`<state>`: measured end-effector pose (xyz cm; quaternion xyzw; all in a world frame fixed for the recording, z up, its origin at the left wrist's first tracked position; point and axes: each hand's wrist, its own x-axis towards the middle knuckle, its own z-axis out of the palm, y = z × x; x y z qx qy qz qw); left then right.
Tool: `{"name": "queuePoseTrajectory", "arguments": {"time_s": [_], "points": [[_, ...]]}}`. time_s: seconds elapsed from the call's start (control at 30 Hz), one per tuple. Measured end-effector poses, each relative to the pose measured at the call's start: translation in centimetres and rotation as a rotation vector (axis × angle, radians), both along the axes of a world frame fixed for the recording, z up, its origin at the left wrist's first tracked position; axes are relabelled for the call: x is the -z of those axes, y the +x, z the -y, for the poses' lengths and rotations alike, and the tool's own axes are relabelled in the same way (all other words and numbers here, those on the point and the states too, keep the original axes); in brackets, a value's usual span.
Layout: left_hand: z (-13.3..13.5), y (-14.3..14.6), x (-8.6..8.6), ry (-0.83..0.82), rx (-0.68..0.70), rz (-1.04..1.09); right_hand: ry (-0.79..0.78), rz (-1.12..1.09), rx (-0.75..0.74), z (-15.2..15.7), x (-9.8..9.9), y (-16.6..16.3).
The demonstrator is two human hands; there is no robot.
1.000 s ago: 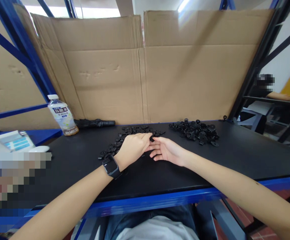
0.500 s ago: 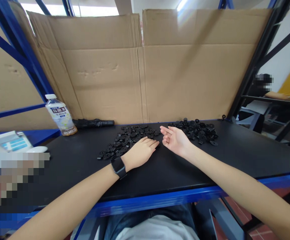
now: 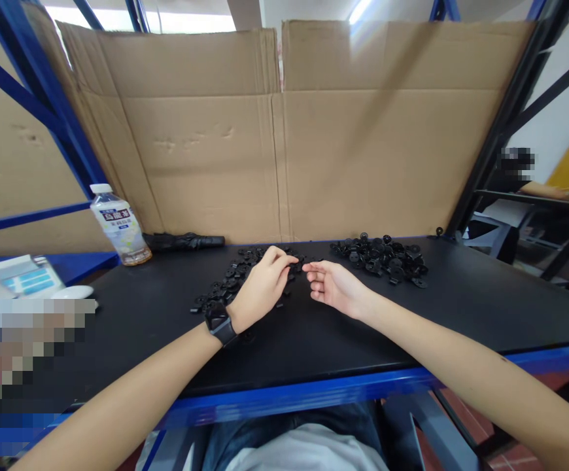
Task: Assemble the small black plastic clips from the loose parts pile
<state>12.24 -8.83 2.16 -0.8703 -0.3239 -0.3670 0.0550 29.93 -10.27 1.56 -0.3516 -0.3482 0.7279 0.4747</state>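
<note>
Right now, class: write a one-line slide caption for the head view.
Left hand curls over a pile of small black parts, right hand open beside it, second pile farther right.

Left hand (image 3: 259, 288): covers part of the near pile of black parts (image 3: 223, 286); whether its fingers (image 3: 284, 260) hold one is too small to tell. Bottle (image 3: 118, 226) label: unreadable. Desk (image 3: 132, 307), left end: pixelated blur.

Bottle label (image 3: 118, 221) — print too small, unreadable
</note>
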Motion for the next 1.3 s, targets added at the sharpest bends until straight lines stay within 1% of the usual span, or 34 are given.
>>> {"name": "queuePoseTrajectory", "arguments": {"time_s": [0.13, 0.2, 0.27, 0.33, 0.4, 0.5, 0.6, 0.7, 0.77, 0.87, 1.0, 1.13, 1.2, 1.3], "points": [[0.8, 0.0, -1.1, 0.047, -0.017, 0.134, -0.018, 0.071, -0.241, 0.9, -0.1, -0.8], [1.3, 0.1, -1.2, 0.048, -0.018, 0.125, 0.025, 0.049, -0.289, 1.3, -0.1, -1.1], [1.8, 0.3, -1.0, 0.048, -0.010, 0.068, 0.093, 0.036, -0.270, 1.4, 0.0, -1.3], [2.1, 0.6, -0.6, 0.046, 0.015, 0.011, 0.130, 0.054, -0.214, 1.4, 0.2, -1.3], [2.3, 0.9, -0.3, 0.036, 0.047, -0.002, 0.138, 0.071, -0.153, 1.2, 0.4, -1.3], [2.4, 1.2, -0.2, 0.007, 0.086, 0.053, 0.134, 0.040, -0.096, 0.9, 0.7, -1.2], [2.3, 1.2, -0.4, -0.008, 0.088, 0.094, 0.147, 0.009, -0.064, 0.7, 0.8, -1.2], [2.0, 1.1, -0.3, 0.006, 0.069, 0.065, 0.118, 0.037, -0.046, 0.6, 0.6, -1.1], [1.6, 0.9, -0.1, 0.040, 0.041, 0.045, 0.060, 0.030, -0.052, 0.6, 0.5, -1.1], [1.3, 0.6, 0.2, 0.131, -0.006, 0.029, -0.015, -0.042, -0.102, 0.7, 0.2, -1.0], [1.2, 0.3, -0.1, 0.253, -0.025, -0.025, 0.015, -0.057, -0.170, 1.0, -0.4, -1.0], [1.2, 0.3, -0.3, 0.235, 0.015, -0.174, 0.023, -0.039, -0.148, 1.1, -0.3, -1.1], [1.2, 0.4, -0.3, 0.214, 0.039, -0.231, 0.027, -0.032, -0.162, 0.9, 0.1, -1.1], [1.3, 0.4, -0.4, 0.209, 0.041, -0.283, 0.053, -0.011, -0.192, 0.5, 0.5, -1.0]]}}
